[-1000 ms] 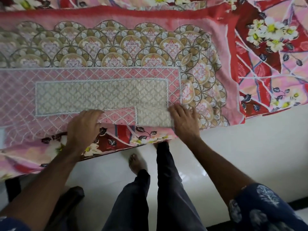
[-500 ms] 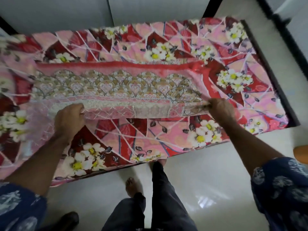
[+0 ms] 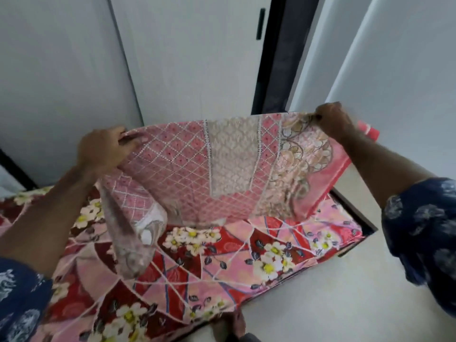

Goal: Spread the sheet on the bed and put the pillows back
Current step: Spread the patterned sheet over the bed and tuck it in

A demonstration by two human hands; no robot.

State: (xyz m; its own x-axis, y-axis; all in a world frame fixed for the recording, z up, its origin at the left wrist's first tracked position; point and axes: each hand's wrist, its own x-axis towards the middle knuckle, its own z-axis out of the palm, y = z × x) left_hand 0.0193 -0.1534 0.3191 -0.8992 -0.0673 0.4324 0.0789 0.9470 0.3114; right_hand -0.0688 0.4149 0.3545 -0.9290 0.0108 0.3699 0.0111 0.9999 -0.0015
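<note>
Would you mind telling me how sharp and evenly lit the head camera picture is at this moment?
Head view: light is soft and even, with no glare; the hanging fold of the sheet below the left hand is smeared by motion blur; the right hand is slightly soft; the wide lens bends the wardrobe doors and their edges lean; the floral bed cover reads fairly sharp.

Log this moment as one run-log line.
stage: spreading | left hand: grips sheet edge | right hand: grips other edge | sheet: raised above bed | pillows: none visible
</note>
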